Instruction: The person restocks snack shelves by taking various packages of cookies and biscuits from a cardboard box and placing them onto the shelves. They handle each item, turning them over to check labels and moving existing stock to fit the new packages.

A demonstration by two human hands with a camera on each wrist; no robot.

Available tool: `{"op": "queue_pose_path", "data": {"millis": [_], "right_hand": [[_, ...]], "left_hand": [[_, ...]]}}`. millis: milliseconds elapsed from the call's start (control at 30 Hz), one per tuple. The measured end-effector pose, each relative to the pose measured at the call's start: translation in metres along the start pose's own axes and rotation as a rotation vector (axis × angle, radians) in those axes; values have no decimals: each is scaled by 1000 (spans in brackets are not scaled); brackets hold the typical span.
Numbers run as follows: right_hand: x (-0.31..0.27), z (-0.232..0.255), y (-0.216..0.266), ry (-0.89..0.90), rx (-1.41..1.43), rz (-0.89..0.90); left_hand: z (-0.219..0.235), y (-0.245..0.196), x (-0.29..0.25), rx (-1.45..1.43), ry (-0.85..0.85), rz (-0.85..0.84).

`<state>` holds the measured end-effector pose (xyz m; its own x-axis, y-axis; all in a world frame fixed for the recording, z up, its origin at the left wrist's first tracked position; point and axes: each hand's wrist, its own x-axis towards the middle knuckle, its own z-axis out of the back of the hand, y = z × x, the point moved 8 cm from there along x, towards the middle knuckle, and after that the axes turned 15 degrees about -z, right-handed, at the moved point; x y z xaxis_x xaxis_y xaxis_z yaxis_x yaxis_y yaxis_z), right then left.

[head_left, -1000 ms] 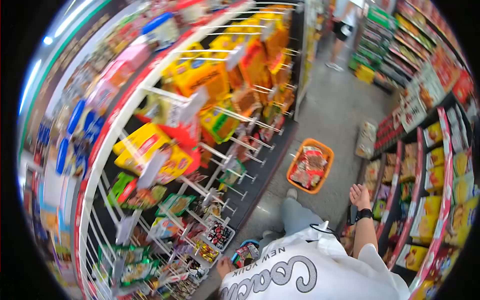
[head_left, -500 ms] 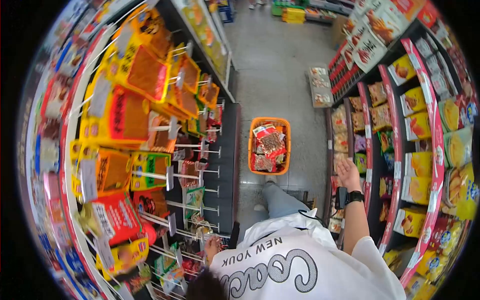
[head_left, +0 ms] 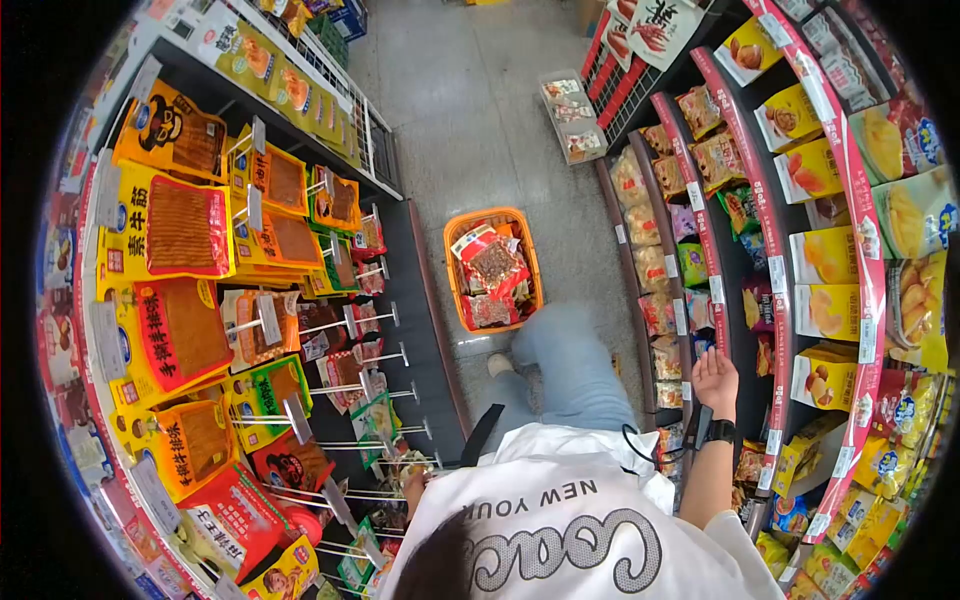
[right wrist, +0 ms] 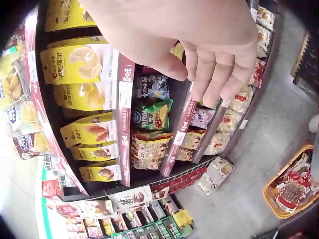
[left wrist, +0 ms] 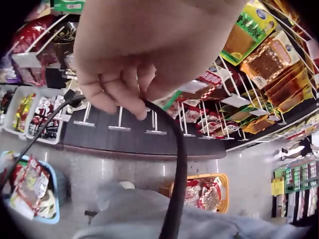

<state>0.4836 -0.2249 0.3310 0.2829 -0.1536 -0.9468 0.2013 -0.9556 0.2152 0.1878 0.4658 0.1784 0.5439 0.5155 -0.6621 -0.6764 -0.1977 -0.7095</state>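
In the left wrist view, my left hand (left wrist: 144, 55) has its fingers curled round a long black strap (left wrist: 175, 154). This strap runs out on both sides of the fingers; the head view shows part of it over the jeans, with the left hand (head_left: 416, 488) mostly behind the shirt. My right hand (head_left: 714, 382) hangs palm up beside the right-hand shelves, holding nothing. The right wrist view shows its fingers (right wrist: 224, 74) loosely bent in front of snack packs (right wrist: 152, 117). On the floor ahead stands an orange basket (head_left: 452, 285) with red snack packs (head_left: 490, 262) inside.
Hanging yellow packs (head_left: 180, 225) and projecting hooks line the left rack. Yellow-packed goods (head_left: 825, 255) fill the right shelves, and a clear box (head_left: 575, 115) juts into the aisle floor (head_left: 470, 110). A blue basket (left wrist: 56, 199) stands near the left rack.
The head view has swung round to face down the aisle. In it, the orange basket now lies further left and a bent knee shows close to it. The right hand stays empty.
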Motion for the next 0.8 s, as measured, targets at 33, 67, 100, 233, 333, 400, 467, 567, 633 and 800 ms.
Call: {"op": "queue_pose_path", "data": {"millis": [33,67,100,233,333,400,467,567,633,800], "right_hand": [[0,-14,0,26,-7,-9],[2,-29,2,52,-15,-16],[8,-44,6,77,-27,-23],[45,-128,25,187,-104,-57],[80,-214,36,221,-310,-119],[93,-262,48,233,-427,-173],[82,-312,61,240,-539,-150],[83,-369,82,317,-669,-117],[85,-403,91,302,-715,-65],[106,-487,87,304,-761,-79]], "left_hand": [[1,0,9,1,8,-6],[0,-2,19,6,18,-17],[-5,-14,25,14,23,-42],[-47,-98,31,416,-127,-503],[-118,-154,25,-107,-255,-212],[-156,-191,15,-116,-418,-129],[-195,-239,16,-79,-439,-173],[-242,-293,19,-127,-495,-104],[-280,-348,17,-135,-438,-95],[-338,-411,40,-186,-413,-28]]}}
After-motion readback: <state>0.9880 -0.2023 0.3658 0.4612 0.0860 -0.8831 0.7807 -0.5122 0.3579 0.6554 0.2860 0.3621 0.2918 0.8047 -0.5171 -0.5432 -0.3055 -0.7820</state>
